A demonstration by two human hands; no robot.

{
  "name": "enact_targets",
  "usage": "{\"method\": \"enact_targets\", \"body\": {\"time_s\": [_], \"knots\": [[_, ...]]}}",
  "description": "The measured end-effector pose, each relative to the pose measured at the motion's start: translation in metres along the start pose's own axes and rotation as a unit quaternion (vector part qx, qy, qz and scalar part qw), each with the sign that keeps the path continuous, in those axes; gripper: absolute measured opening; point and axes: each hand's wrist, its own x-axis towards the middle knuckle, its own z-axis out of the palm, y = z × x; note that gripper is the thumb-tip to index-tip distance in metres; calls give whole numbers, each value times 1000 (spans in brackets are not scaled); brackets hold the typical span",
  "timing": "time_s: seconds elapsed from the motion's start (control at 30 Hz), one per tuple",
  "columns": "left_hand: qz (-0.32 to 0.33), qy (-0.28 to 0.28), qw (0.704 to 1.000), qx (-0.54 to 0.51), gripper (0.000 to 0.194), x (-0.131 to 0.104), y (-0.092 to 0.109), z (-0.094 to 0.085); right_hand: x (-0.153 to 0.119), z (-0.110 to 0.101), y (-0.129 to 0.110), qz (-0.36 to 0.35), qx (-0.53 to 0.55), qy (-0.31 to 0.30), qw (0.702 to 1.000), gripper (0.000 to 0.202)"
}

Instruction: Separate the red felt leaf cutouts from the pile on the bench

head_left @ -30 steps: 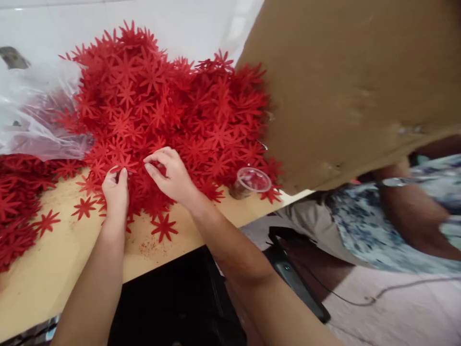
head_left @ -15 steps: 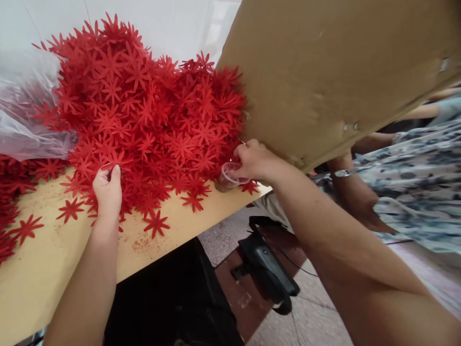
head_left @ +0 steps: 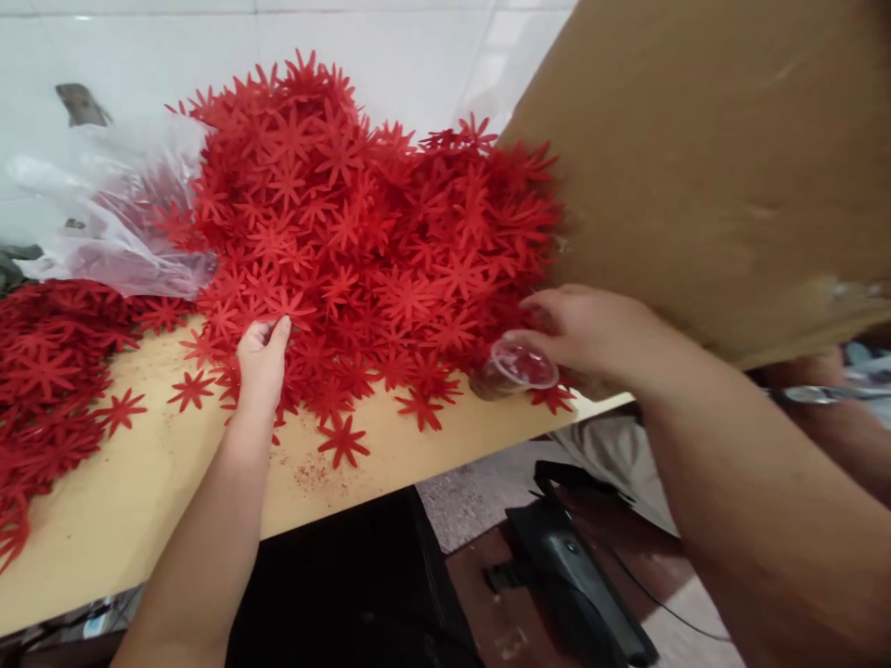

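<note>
My left hand (head_left: 262, 357) pinches a red flower-shaped cutout (head_left: 287, 308) between thumb and fingertips, at the front of a big heap of like red cutouts (head_left: 348, 204). At the heap's right end stands a clear plastic cup (head_left: 502, 369), tilted in view, with something dark low inside it. My right hand (head_left: 591, 334) is over this cup, fingers curled and the lower ones at its rim. Whatever the right fingertips hold is too small or hidden to make out.
A large brown board (head_left: 696, 167) rises at the right. A clear plastic bag (head_left: 132, 232) lies left of the heap, above a second, darker red pile (head_left: 48, 371). Single cutouts and red crumbs lie on the yellow tabletop (head_left: 209, 482). A co-worker's wristwatch (head_left: 811, 394) shows at far right.
The view has swung left, so everything sits further right in it. My left hand keeps its pinch on the cutout. A thin dark tip seen earlier at my right fingers no longer shows.
</note>
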Motion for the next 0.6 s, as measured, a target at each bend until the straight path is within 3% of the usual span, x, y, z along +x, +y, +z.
{"method": "enact_targets", "body": {"time_s": [0.07, 0.17, 0.27, 0.33, 0.47, 0.6], "knots": [[-27, -34, 999, -22, 28, -4, 4, 1, -11, 17, -28, -34, -46, -49, 997, 23], [-71, -99, 991, -49, 34, -10, 8, 2, -28, 69, -64, 5, 163, -116, 980, 16], [-94, -161, 981, -53, 36, -16, 9, 2, -35, 130, -77, 15, 275, -182, 944, 14], [-88, -177, 979, -45, 35, -17, 9, 2, -34, 159, -76, 10, 310, -228, 923, 14], [-60, -141, 988, -31, 33, -13, 6, -1, -29, 183, -67, 3, 343, -201, 917, 19], [15, -91, 996, 13, 27, -14, 4, 1, -25, 189, -66, -20, 285, -140, 948, 17]]}}
